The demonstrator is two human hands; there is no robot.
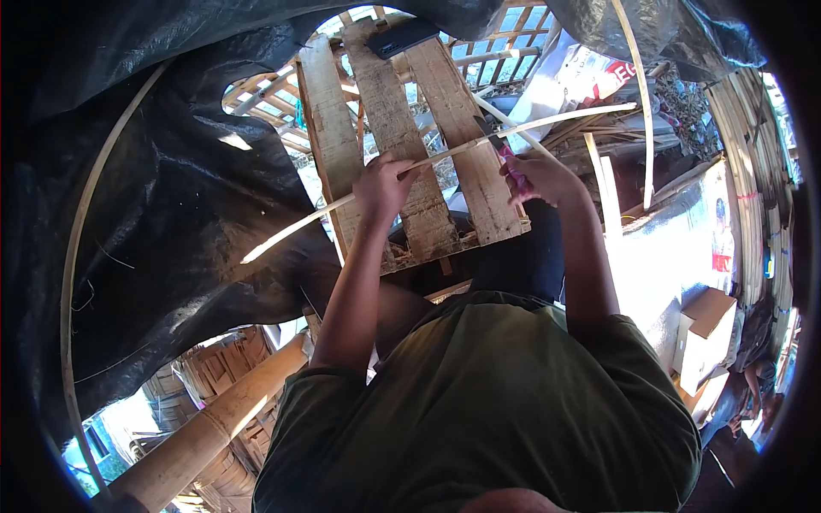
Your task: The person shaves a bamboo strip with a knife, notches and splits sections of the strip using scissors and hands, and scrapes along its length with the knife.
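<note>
My left hand is closed around a long, pale bamboo strip, which runs slantwise over the plank table from lower left to upper right. My right hand grips a knife by its pinkish-red handle. The dark blade points up and away from me and crosses the strip, seemingly touching it. The fingers of my right hand partly cover the handle. Beneath both hands lie the rough wooden planks, with gaps between them.
A dark, flat, phone-like object lies at the table's far end. Black plastic sheeting hangs at the left. Bamboo strips stand at the right, near a cardboard box. A thick bamboo pole crosses at lower left.
</note>
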